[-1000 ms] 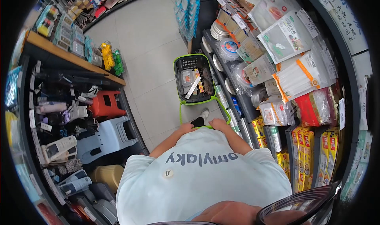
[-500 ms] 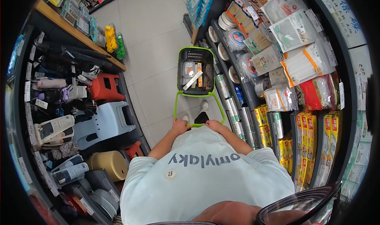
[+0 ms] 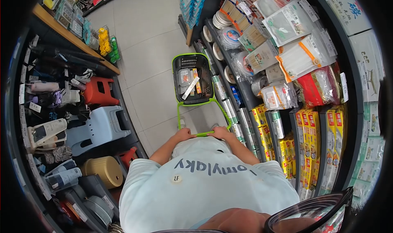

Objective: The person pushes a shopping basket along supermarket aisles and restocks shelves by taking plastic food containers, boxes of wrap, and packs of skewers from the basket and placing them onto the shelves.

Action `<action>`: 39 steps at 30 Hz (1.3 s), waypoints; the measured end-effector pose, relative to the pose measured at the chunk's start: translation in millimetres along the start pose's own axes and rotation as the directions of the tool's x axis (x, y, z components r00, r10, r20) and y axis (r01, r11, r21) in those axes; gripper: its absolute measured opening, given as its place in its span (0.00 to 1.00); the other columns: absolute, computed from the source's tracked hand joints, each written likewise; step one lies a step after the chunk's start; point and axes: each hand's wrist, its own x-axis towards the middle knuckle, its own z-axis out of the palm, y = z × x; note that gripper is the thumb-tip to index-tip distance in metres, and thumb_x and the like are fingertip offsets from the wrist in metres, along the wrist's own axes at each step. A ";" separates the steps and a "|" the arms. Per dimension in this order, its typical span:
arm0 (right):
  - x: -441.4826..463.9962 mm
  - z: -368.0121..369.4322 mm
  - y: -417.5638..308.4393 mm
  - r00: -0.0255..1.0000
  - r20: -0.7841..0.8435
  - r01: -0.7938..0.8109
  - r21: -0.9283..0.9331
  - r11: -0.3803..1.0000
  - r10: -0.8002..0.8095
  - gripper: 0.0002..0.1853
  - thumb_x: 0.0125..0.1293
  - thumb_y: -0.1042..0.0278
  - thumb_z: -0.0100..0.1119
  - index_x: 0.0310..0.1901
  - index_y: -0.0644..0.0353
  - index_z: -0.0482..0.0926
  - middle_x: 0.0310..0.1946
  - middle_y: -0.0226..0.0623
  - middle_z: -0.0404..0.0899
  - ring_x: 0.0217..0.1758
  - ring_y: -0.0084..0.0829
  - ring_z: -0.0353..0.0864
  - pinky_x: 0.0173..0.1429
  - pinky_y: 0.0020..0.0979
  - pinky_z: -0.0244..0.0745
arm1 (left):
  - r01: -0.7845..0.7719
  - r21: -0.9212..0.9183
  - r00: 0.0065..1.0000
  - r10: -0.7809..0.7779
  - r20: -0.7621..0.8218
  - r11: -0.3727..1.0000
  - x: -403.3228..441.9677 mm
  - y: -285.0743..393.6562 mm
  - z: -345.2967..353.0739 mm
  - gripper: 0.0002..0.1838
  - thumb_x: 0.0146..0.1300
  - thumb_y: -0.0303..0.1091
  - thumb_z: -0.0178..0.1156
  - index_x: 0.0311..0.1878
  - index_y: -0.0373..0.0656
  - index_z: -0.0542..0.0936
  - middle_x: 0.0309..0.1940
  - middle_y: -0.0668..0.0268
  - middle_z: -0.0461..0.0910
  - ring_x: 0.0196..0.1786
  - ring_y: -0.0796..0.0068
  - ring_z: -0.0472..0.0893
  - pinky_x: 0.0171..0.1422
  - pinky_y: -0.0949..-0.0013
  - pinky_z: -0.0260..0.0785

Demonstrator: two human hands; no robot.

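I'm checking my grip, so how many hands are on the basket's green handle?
2: the left hand grips the green handle near its left corner, the right hand near its right corner. No other hand shows.

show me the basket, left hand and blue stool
Basket [image 3: 193,63], head view, on its far inner wall.
Left hand [image 3: 182,134], head view, on the back of the hand.
Blue stool [image 3: 103,125], head view, on its body's middle.

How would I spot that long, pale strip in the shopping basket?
Find the black, green-rimmed basket whose handle the left hand and right hand grip. Inside, the pale strip slants by a clear container and partly across an orange-yellow box. Long and slim unlike the container, it is whitish, not orange.
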 end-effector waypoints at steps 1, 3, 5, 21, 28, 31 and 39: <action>-3.1 0.4 4.6 1.000 0.002 0.001 -0.014 1.000 -0.001 0.38 0.60 0.25 0.52 0.48 0.57 0.85 0.44 0.49 0.86 0.52 0.46 0.84 0.58 0.47 0.73 | -0.011 -0.025 1.000 0.010 -0.003 1.000 2.0 2.0 6.0 0.31 0.50 0.65 0.70 0.29 0.40 0.82 0.32 0.54 0.84 0.38 0.56 0.83 0.41 0.57 0.74; -10.2 3.8 18.8 1.000 -0.012 0.019 -0.027 0.999 -0.019 0.37 0.60 0.26 0.53 0.47 0.57 0.85 0.42 0.49 0.86 0.50 0.46 0.84 0.58 0.47 0.72 | 0.007 -0.035 1.000 -0.006 0.012 0.999 6.8 9.8 19.2 0.31 0.50 0.65 0.70 0.28 0.40 0.82 0.32 0.54 0.84 0.38 0.57 0.83 0.42 0.58 0.74; -15.7 12.1 38.8 0.999 -0.024 0.034 -0.032 0.999 -0.035 0.37 0.60 0.26 0.53 0.48 0.56 0.85 0.44 0.48 0.85 0.51 0.46 0.84 0.59 0.49 0.70 | 0.028 -0.046 0.999 -0.026 0.026 0.999 14.9 22.1 32.9 0.31 0.51 0.64 0.70 0.28 0.40 0.82 0.32 0.53 0.84 0.38 0.58 0.83 0.42 0.58 0.74; -82.3 35.2 254.0 0.984 -0.042 0.177 0.080 0.981 -0.174 0.39 0.48 0.25 0.65 0.47 0.56 0.83 0.43 0.44 0.86 0.48 0.47 0.84 0.51 0.42 0.78 | 0.251 0.399 0.869 -0.387 0.309 0.882 68.0 204.5 191.8 0.33 0.60 0.62 0.58 0.59 0.47 0.80 0.59 0.56 0.80 0.62 0.53 0.78 0.64 0.40 0.66; -106.2 30.8 270.4 0.975 0.122 0.166 0.156 0.974 -0.185 0.38 0.48 0.26 0.66 0.47 0.55 0.84 0.31 0.37 0.87 0.40 0.39 0.87 0.46 0.38 0.79 | 0.213 0.380 0.856 -0.359 0.371 0.900 74.5 167.5 239.1 0.27 0.60 0.53 0.59 0.59 0.48 0.80 0.59 0.55 0.80 0.62 0.52 0.78 0.62 0.41 0.68; -111.4 23.4 269.3 0.952 0.228 0.168 0.163 0.972 -0.203 0.36 0.50 0.27 0.65 0.45 0.55 0.85 0.26 0.34 0.86 0.35 0.36 0.87 0.44 0.36 0.78 | 0.223 0.373 0.868 -0.358 0.344 0.901 77.3 169.4 252.4 0.26 0.60 0.52 0.59 0.58 0.48 0.80 0.58 0.56 0.80 0.62 0.52 0.78 0.62 0.41 0.68; -109.1 51.6 252.4 0.911 0.238 0.304 0.164 0.938 -0.337 0.37 0.56 0.27 0.60 0.44 0.61 0.85 0.39 0.45 0.87 0.40 0.40 0.84 0.46 0.41 0.77 | 0.213 0.343 0.910 -0.314 0.272 0.915 57.5 143.8 260.1 0.24 0.60 0.50 0.60 0.57 0.49 0.80 0.58 0.56 0.80 0.61 0.51 0.78 0.62 0.42 0.69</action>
